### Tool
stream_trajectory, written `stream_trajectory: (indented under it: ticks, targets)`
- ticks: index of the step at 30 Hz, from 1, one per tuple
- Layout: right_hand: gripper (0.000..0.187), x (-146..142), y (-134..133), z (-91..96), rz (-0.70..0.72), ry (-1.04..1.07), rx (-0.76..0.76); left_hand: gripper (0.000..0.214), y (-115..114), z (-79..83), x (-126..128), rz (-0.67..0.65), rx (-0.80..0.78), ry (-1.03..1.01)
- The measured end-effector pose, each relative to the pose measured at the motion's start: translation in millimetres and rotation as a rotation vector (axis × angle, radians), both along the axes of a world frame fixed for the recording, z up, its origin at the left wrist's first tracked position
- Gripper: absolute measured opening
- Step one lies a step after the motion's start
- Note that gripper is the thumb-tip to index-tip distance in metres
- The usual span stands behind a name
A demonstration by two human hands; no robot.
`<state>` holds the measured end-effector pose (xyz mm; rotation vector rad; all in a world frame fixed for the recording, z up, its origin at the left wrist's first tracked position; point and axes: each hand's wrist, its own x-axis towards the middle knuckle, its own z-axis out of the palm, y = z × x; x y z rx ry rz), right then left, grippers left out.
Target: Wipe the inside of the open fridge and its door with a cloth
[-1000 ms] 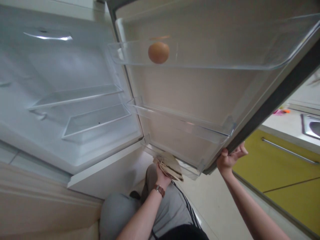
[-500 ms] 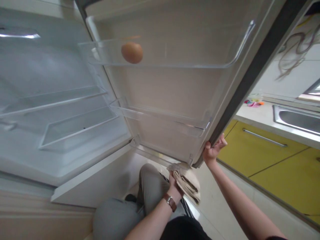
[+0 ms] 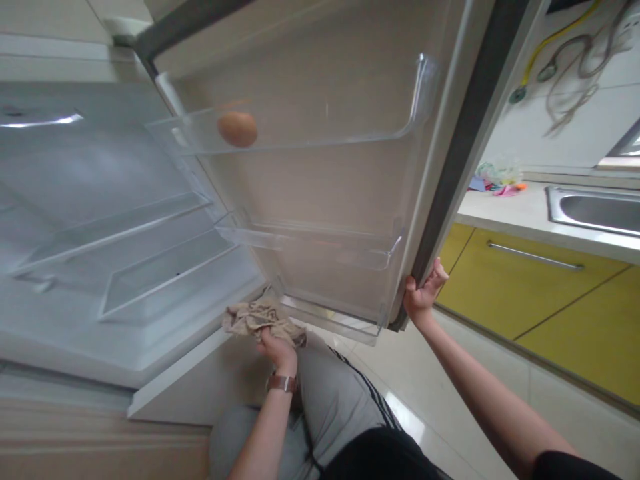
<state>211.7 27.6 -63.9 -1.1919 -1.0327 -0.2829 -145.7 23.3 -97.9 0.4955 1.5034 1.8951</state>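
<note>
My left hand (image 3: 277,350), with a brown-strapped watch at the wrist, is closed on a crumpled beige cloth (image 3: 263,319). The cloth is near the hinge side of the open refrigerator door (image 3: 320,190), by the lower front edge of the compartment; whether it touches is unclear. My right hand (image 3: 424,293) grips the lower outer edge of that door, thumb on the inner side. Clear plastic shelves run across the door's inside. A brown egg (image 3: 237,129) sits in the upper door shelf (image 3: 330,137), seen through the plastic.
The refrigerator's interior (image 3: 100,153) with glass shelves (image 3: 165,267) lies open at left. To the right stand yellow cabinets (image 3: 500,287) under a white counter with a steel sink (image 3: 595,210). Hoses (image 3: 575,67) hang on the wall. My knees (image 3: 335,383) are below the door.
My left hand has moved left with the cloth, from the door's outer lower corner to its hinge side. The cloth is now crumpled. My right hand still holds the door edge.
</note>
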Motion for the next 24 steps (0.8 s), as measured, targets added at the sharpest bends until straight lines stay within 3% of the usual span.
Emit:
stream_trajectory:
  ticks: [2,4,7,10,12,17,20,24]
  targets:
    - [0.073,1,1,0.9,0.001,-0.006,-0.002,0.027,-9,7.3,16,-0.017,0.039,0.13]
    - [0.072,2,2,0.7,0.018,-0.016,0.001,0.024,-18,15.9,38,-0.202,0.15,0.352]
    - [0.071,6,2,-0.8,0.052,-0.02,-0.012,0.024,-31,31.9,73,-0.743,0.381,0.668]
    - [0.07,10,3,-1.3,0.062,-0.022,-0.035,0.028,-42,48.8,103,-1.304,0.589,0.796]
    - [0.069,12,7,-0.3,0.069,-0.03,-0.046,0.028,-46,57.8,117,-1.476,0.614,0.796]
    - [0.069,18,19,3.8,0.088,-0.024,-0.036,0.02,-50,61.4,147,-1.564,0.62,0.666]
    - [0.065,20,24,4.3,0.09,-0.035,-0.016,0.004,-58,45.2,177,-1.477,0.636,0.556]
    - [0.062,21,23,1.9,0.101,-0.062,0.021,0.018,-72,12.3,205,-1.364,0.51,0.399]
